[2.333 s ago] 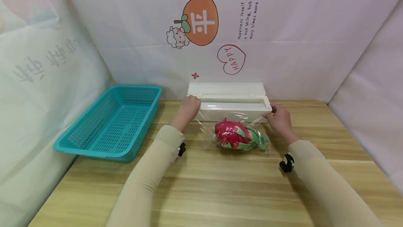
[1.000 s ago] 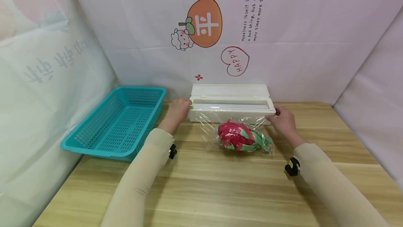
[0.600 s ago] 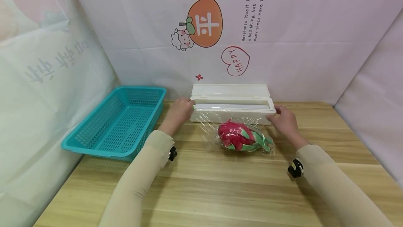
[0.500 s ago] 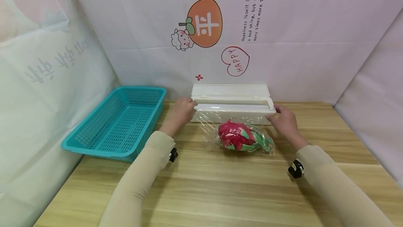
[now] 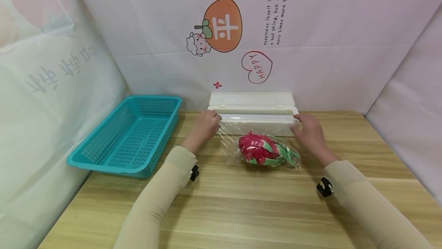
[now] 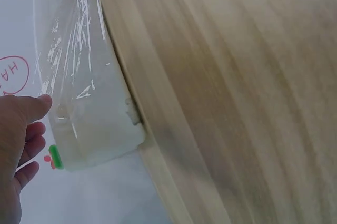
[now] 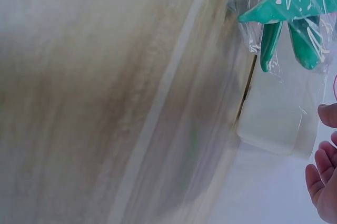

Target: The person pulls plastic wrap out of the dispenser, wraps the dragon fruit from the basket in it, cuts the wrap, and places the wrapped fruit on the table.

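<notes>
A long white cling film dispenser (image 5: 255, 128) stands at the back of the table, its lid (image 5: 251, 98) raised. Clear cling film (image 5: 226, 136) stretches from its front edge over a red dragon fruit (image 5: 255, 148) with green leaf tips. My left hand (image 5: 203, 126) is at the dispenser's left part; in the left wrist view its thumb (image 6: 42, 103) touches the film at the edge, the other fingers loosely bent and apart from it. At the right end is my right hand (image 5: 309, 132), thumb and fingers spread apart. A green piece (image 6: 56, 157) shows at the dispenser's left end.
A turquoise plastic basket (image 5: 138, 170) with perforated walls stands at the left of the wooden table (image 5: 241, 206). Printed white cloth (image 5: 155, 30) hangs close behind the dispenser and along both sides.
From the dispenser's left end, my left hand has shifted right along its front edge. My right hand has loosened at the right corner, its fingers now over the top. The dragon fruit stays put.
</notes>
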Demonstrator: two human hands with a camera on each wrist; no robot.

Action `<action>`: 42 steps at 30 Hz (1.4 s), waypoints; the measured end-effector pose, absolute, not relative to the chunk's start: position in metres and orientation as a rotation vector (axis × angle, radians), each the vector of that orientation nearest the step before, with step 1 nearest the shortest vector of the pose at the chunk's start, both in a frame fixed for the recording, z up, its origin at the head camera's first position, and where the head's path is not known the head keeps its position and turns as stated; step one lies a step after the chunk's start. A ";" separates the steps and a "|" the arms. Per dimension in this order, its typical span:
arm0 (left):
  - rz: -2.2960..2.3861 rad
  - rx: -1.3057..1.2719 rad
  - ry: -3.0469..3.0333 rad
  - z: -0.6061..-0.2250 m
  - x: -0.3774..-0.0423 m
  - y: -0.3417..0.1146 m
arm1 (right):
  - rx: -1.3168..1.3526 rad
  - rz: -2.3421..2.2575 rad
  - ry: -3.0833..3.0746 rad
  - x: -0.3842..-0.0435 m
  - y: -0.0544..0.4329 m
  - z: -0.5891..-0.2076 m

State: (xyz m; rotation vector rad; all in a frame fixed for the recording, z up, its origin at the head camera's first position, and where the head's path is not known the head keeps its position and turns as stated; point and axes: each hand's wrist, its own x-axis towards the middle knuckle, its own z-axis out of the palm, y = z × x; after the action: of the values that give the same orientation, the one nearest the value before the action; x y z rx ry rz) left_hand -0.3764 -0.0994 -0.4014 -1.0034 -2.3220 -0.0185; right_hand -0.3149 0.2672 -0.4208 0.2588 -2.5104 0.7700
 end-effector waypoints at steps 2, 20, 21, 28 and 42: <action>-0.006 -0.999 -2.324 -0.402 -0.376 -0.098 | 0.299 0.750 -2.495 -0.315 0.264 -0.421; -0.050 -0.969 -2.243 -0.408 -0.381 -0.098 | 0.425 0.604 -2.428 -0.323 0.255 -0.425; -0.054 -0.972 -2.239 -0.408 -0.382 -0.098 | 0.426 0.601 -2.424 -0.323 0.255 -0.425; -0.086 -0.968 -2.236 -0.408 -0.381 -0.096 | 0.427 0.594 -2.390 -0.324 0.256 -0.426; -0.106 -0.978 -2.157 -0.412 -0.380 -0.096 | 0.392 0.691 -2.372 -0.322 0.256 -0.428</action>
State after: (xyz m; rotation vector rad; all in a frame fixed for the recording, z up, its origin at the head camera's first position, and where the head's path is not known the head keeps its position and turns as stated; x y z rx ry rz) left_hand -0.3800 -0.0960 -0.4119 -0.9776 -2.1567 -0.1055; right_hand -0.3218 0.2562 -0.4283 0.3923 -2.3717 0.6906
